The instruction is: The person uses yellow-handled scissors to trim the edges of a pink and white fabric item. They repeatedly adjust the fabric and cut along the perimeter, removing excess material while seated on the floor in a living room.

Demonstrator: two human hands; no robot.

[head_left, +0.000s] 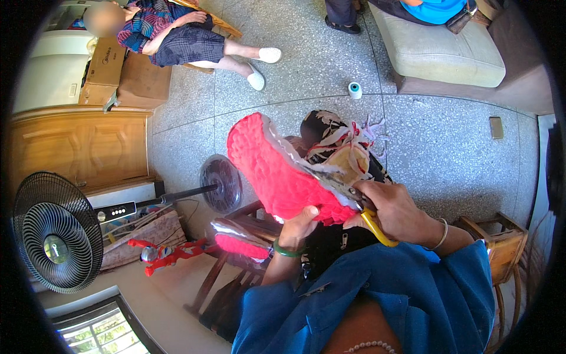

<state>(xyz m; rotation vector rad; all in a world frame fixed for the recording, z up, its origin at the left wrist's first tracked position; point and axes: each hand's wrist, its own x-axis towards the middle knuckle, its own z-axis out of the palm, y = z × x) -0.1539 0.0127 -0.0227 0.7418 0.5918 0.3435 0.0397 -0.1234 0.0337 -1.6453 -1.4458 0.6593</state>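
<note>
My left hand grips a bright pink fluffy slipper-shaped piece by its lower end, its white lining edge along the right side. My right hand is closed on scissors with yellow handles; their metal blades lie along the white edge of the pink piece. Just behind are a yellowish pad and loose white and red strips over my patterned lap. A second pink piece lies on the wooden chair at my lower left.
A standing fan and red toy figure are at left, a wooden stool at right. A thread cone stands on the floor. Seated people occupy the top left and the sofa at top right. Boxes sit at left.
</note>
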